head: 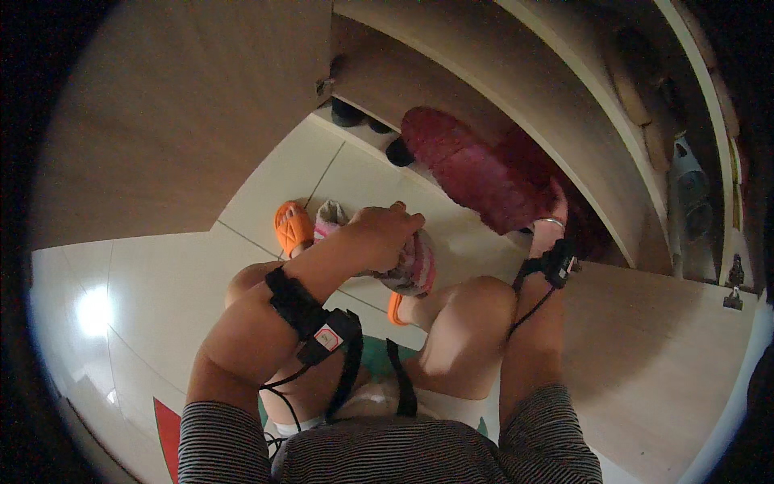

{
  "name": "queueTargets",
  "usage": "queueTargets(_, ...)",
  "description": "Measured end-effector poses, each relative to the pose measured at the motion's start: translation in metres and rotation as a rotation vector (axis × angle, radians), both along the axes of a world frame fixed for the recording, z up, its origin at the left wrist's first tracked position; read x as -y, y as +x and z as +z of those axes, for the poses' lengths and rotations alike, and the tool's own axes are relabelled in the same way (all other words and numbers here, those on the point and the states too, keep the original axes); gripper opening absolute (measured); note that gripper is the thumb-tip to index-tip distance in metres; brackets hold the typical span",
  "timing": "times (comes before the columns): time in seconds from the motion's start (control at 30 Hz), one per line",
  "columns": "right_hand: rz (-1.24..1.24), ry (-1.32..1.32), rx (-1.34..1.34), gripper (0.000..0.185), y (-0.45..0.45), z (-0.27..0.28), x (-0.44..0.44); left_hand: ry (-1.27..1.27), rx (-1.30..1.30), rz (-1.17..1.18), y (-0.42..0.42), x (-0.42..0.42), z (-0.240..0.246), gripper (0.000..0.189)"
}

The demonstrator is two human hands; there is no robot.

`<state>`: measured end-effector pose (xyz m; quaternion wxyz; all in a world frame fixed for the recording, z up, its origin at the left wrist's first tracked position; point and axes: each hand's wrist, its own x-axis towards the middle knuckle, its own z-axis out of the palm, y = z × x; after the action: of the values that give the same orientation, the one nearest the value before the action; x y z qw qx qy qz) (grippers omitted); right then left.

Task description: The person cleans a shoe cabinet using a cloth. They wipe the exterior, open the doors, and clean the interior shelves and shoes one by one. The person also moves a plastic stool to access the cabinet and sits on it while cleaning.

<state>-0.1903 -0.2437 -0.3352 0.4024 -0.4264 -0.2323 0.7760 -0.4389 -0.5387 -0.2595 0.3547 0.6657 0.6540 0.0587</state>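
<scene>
My left hand (pixel 387 236) is closed around a crumpled cloth (pixel 414 266) with pink, white and grey stripes, held above the floor between my knees. Part of that cloth shows on the far side of my wrist too. At the lower cabinet compartment, my right hand (pixel 555 209) grips the near end of a dark red plush piece (pixel 465 163); most of its fingers are hidden by it. The red piece stretches out in front of the compartment opening. Whether it is a mat or another soft article I cannot tell.
An open wooden cabinet door (pixel 181 121) stands at left, another door panel (pixel 659 333) at right. Curved-looking shelves (pixel 544 91) rise ahead. Dark round objects (pixel 399 151) sit along the cabinet's bottom edge. Orange slippers (pixel 293 227) are on my feet over the tiled floor (pixel 260 199).
</scene>
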Motion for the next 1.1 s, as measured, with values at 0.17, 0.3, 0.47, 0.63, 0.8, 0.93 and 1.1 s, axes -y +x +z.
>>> queueTargets(0.17, 0.014, 0.269, -0.033, 0.046, 0.003, 0.031, 0.026, -0.026, 0.037, -0.029, 0.009, -0.007, -0.008, 0.064)
queueTargets(0.3, 0.045, 0.06, -0.045, 0.042, -0.018, 0.056, 0.037, -0.083, -0.005, -0.001, 0.007, -0.009, -0.004, 0.065)
queueTargets(0.47, 0.227, -0.035, 0.154, 0.038, -0.052, 0.043, 0.051, -0.125, 0.119, 0.024, -0.003, -0.005, 0.01, 0.058)
queueTargets(0.63, 0.517, 0.348, 0.39, 0.049, -0.089, 0.024, 0.086, -0.243, 0.172, -0.187, 0.016, 0.008, 0.014, 0.053)
queueTargets(0.8, 1.111, 0.87, 0.906, 0.052, -0.134, 0.056, 0.101, -0.181, 0.223, -0.075, 0.015, 0.007, 0.012, 0.052)
queueTargets(0.93, 1.179, 1.467, 1.059, 0.055, -0.158, 0.099, 0.109, -0.136, 0.165, 0.163, -0.01, -0.007, -0.003, 0.055)
queueTargets(1.1, 1.24, 1.607, 1.294, 0.049, -0.198, 0.125, 0.105, -0.129, -0.026, 0.329, -0.03, -0.022, -0.032, 0.078)
